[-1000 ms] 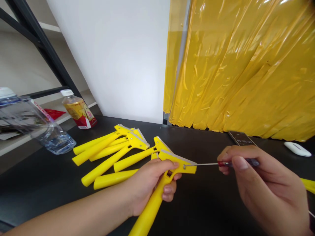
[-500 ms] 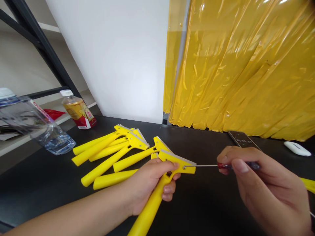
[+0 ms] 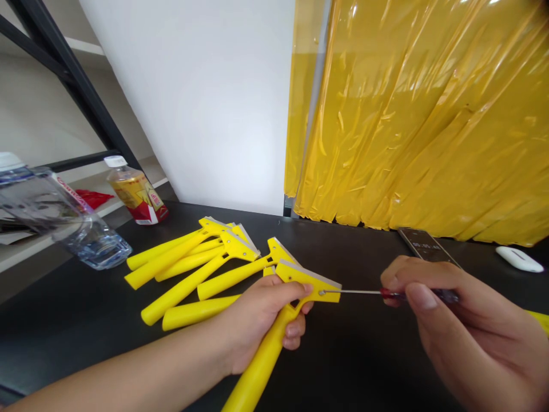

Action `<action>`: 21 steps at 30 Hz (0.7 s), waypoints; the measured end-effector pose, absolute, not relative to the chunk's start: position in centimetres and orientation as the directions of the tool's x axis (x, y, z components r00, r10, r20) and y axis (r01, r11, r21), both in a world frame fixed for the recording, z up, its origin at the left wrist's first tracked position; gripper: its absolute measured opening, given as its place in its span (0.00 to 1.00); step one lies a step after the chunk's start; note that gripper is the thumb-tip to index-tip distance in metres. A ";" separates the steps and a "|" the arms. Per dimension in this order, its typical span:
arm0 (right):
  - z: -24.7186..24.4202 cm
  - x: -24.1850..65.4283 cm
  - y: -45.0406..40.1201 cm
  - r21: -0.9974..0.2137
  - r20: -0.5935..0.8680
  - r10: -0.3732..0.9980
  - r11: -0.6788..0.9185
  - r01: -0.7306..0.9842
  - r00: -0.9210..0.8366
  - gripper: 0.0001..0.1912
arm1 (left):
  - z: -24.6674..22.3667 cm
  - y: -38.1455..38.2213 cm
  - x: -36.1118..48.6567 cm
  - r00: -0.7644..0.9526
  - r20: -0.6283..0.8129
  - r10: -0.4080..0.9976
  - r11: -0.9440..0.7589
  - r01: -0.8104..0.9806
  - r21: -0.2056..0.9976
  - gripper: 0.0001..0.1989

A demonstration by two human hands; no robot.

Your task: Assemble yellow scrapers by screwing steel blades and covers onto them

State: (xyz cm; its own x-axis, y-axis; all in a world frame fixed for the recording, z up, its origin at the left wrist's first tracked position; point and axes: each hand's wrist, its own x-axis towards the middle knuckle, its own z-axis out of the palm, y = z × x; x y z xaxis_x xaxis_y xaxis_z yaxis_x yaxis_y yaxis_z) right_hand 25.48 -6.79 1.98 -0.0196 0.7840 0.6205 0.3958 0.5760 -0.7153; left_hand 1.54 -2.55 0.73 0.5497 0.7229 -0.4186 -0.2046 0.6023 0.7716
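A yellow scraper (image 3: 266, 349) with a metal blade edge is gripped around its neck by my left hand (image 3: 268, 315), thumb pressed on the head. My right hand (image 3: 458, 315) closes its fingers around the dark red handle of a screwdriver (image 3: 360, 292). The thin shaft runs level to the left, its tip at a screw (image 3: 322, 293) near the right end of the scraper's head. Several more yellow scrapers (image 3: 184, 309) lie in a loose pile left of and behind my left hand, handles toward the lower left.
On the black table (image 3: 347, 360) stand a large clear water bottle (image 3: 98, 243) and a drink bottle (image 3: 137, 194) at left. A phone (image 3: 424, 246) with a timer and a white case (image 3: 518, 259) lie behind my right hand. Yellow plastic film (image 3: 412, 126) hangs at the back.
My right hand and the screwdriver have shifted slightly right and down, with the tip still at the screw. The left hand and scraper stay almost where they were.
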 end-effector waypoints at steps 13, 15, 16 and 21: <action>2.6 25.2 -6.9 -0.669 0.647 0.757 0.621 0.408 -0.092 0.05 | 0.7 -2.6 1.6 0.564 -0.402 0.722 0.588 -0.193 0.786 0.14; 2.8 25.1 -6.9 -0.662 0.643 0.759 0.616 0.427 -0.099 0.05 | 0.7 -2.6 1.6 0.566 -0.400 0.721 0.588 -0.193 0.786 0.14; 2.8 25.1 -6.9 -0.658 0.640 0.761 0.612 0.438 -0.102 0.05 | 0.7 -2.6 1.6 0.568 -0.401 0.719 0.589 -0.192 0.785 0.14; 2.8 25.0 -6.9 -0.646 0.632 0.768 0.597 0.475 -0.106 0.05 | 0.8 -2.7 1.6 0.571 -0.397 0.719 0.585 -0.187 0.789 0.14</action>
State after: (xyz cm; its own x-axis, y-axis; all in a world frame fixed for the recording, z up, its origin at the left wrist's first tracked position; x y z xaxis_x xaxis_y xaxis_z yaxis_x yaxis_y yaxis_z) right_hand 25.05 -6.86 2.85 -0.1057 0.7677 0.6320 0.4753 0.5973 -0.6460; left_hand 1.64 -2.73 0.77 0.5706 0.7188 -0.3971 -0.1872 0.5846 0.7894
